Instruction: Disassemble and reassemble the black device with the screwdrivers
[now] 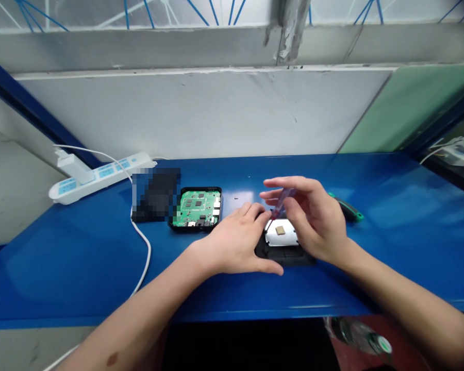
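Observation:
My right hand (322,221) grips a small screwdriver (281,202) with a translucent purplish handle. Its shaft slants down to the upper left corner of a silvery metal plate (272,238), which sits in a black plastic cover (284,254). A small tan square pad (280,230) lies on the plate. My left hand (239,237) rests flat over the cover's left edge, thumb spread along the near side and fingertips close to the screwdriver's shaft. To the left, a black case (171,225) holds a green circuit board (191,208).
A white power strip (100,175) with a plugged-in adapter and white cable (147,242) lies at left. A dark pixelated object (156,196) adjoins the case. Behind my left hand is a tiny screw (235,198). A green-black handled tool (350,210) lies right; below the table, a bottle (359,335).

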Action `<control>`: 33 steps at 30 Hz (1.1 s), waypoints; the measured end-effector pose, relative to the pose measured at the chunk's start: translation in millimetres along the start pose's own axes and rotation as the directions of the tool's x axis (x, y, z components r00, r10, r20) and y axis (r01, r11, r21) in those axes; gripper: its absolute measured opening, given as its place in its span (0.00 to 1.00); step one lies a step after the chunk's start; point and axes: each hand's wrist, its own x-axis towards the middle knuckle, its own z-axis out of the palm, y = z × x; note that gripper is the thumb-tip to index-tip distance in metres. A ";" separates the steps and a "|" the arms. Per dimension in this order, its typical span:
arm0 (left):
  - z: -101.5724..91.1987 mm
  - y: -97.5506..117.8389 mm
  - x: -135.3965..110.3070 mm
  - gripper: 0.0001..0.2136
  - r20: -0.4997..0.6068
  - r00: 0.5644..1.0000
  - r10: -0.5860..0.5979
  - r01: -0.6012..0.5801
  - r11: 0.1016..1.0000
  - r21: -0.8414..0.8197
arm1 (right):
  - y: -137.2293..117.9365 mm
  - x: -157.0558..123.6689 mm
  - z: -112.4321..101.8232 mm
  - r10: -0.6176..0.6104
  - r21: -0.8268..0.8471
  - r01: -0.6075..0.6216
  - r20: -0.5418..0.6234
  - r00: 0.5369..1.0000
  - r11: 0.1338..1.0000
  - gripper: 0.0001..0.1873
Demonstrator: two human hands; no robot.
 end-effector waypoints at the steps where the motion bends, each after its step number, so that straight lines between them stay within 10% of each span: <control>1: 0.6 -0.4 0.0 0.45 -0.001 1.000 -0.001 0.001 1.000 -0.001 | -0.4 0.4 -0.8 -0.010 -0.006 0.010 0.007 1.000 1.000 0.19; 33: 2.0 -2.0 0.0 0.45 -0.005 1.000 0.006 -0.007 1.000 -0.018 | 5.1 3.4 -3.6 -0.197 -0.203 0.167 -0.138 0.971 0.965 0.15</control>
